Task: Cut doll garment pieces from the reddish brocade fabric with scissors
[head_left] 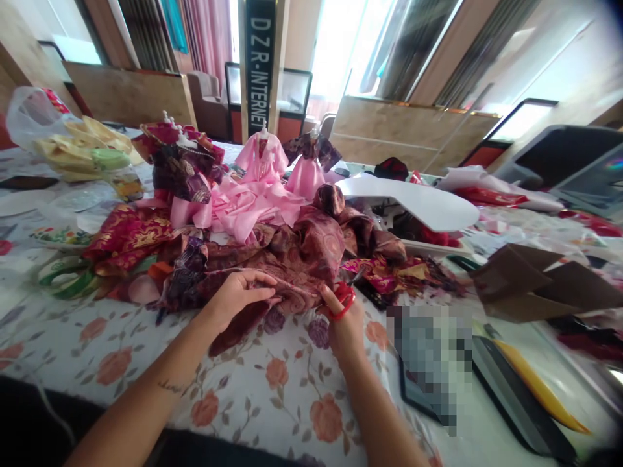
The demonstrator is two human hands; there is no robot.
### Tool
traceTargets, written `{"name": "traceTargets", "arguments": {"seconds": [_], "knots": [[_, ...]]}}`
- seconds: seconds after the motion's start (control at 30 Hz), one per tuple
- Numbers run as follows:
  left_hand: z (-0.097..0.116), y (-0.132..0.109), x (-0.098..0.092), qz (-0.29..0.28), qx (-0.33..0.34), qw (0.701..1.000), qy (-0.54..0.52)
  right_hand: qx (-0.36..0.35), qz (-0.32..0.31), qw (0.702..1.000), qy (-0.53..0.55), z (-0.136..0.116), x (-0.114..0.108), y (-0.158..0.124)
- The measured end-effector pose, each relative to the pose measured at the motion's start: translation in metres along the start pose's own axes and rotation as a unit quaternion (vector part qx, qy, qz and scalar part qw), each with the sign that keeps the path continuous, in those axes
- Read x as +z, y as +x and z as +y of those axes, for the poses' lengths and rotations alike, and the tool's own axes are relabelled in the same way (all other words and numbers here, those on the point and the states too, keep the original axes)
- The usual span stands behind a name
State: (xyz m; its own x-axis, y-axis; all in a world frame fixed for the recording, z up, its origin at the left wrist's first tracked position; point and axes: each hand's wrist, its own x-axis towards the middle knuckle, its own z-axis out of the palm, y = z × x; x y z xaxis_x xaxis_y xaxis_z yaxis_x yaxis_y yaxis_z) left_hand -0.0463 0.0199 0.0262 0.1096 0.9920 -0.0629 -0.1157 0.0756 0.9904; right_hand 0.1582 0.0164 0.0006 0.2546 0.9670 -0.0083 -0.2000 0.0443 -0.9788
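A brown, copper-patterned piece of fabric (287, 259) lies bunched on the table in front of me. My left hand (232, 299) pinches its near edge between thumb and fingers. At the right end of that edge, my right hand (346, 327) grips the fabric too. Red-handled scissors (346, 302) hang on my right hand's fingers, and their blades point away to the upper right, not toward the cloth. The fabric's near edge is stretched between both hands. Dark purple flowered fabric (187, 272) lies to the left of my left hand.
Pink satin (248, 204) and small dress forms in pink dresses (263, 155) stand behind. Green tape (68, 279) lies left, magenta-gold brocade (129, 237) beside it. An open brown box (540, 279), a white board (413, 198) and a tablet-like device (426, 389) are right.
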Motion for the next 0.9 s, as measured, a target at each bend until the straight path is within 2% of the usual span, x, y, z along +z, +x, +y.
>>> {"name": "traceTargets", "arguments": {"seconds": [0.2,0.37,0.47,0.6,0.9], "knots": [[-0.001,0.000,0.009,0.018,0.045,0.997,0.063,0.001,-0.014,1.000,-0.006,-0.004,-0.002,-0.010],[-0.002,0.000,0.010,-0.038,0.131,0.978,0.155,-0.011,0.021,0.998,-0.054,0.001,-0.002,-0.010],[-0.006,-0.001,0.010,-0.077,0.114,0.975,0.177,-0.021,0.054,0.995,-0.084,0.005,-0.003,-0.009],[-0.012,-0.002,0.010,-0.089,0.074,0.976,0.186,-0.023,0.070,0.991,-0.115,0.010,-0.005,-0.009],[-0.021,-0.001,0.015,-0.019,0.031,0.983,0.180,-0.024,0.075,0.987,-0.141,0.014,-0.007,-0.007]]}}
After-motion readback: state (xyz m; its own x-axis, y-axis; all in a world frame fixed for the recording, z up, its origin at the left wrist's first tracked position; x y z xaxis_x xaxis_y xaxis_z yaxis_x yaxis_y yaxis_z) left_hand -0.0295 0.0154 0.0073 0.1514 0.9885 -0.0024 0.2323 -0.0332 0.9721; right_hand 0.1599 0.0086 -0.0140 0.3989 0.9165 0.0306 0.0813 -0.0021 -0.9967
